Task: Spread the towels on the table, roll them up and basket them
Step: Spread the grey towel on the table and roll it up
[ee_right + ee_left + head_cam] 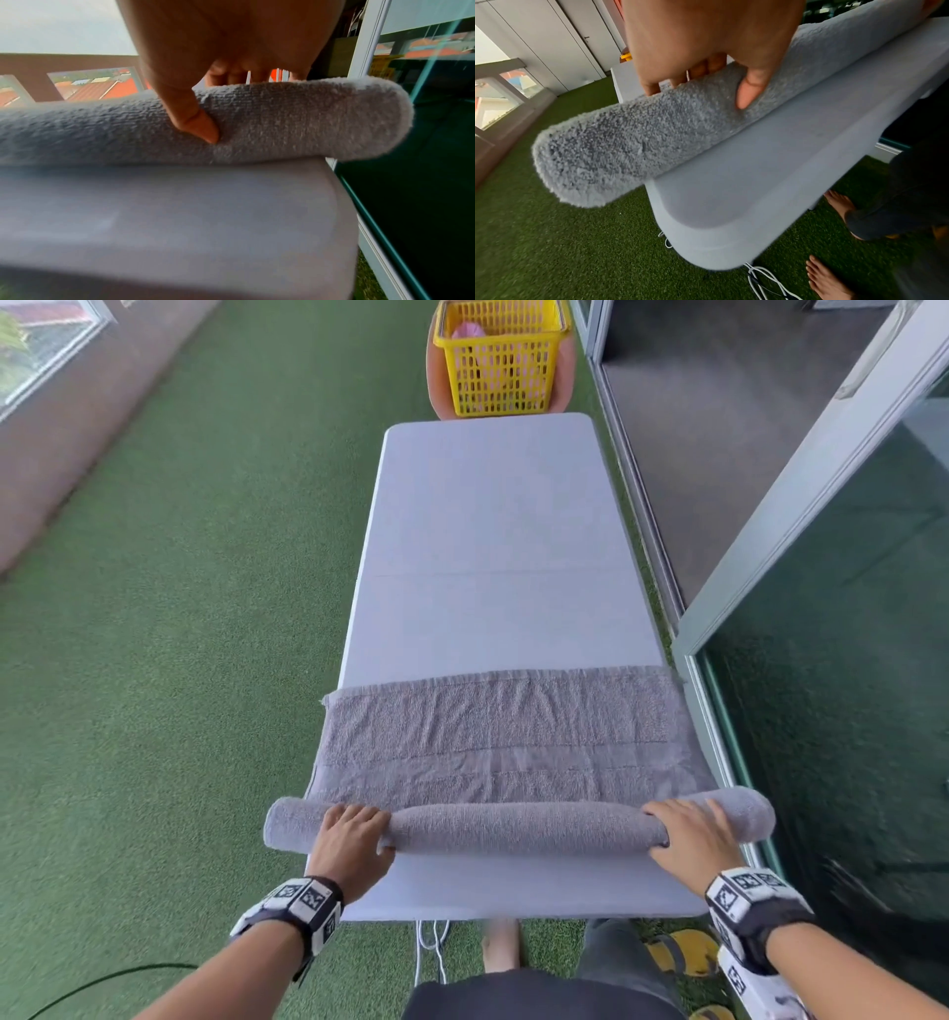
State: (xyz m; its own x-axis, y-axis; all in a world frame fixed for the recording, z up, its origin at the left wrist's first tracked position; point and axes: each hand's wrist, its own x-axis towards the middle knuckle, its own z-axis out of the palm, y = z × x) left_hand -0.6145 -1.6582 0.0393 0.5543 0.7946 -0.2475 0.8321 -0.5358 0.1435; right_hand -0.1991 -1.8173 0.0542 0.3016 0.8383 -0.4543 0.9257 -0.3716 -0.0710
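Both hands' grip spans the half-rolled towel near its ends.

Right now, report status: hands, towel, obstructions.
Left hand and right hand grip the roll. Grey towel partly rolled, the rest flat on the table. Yellow basket beyond the far end. Nothing in the roll's path.

The towel lies across the near end of the bench (its near part rolled); the basket stands beyond the far end.
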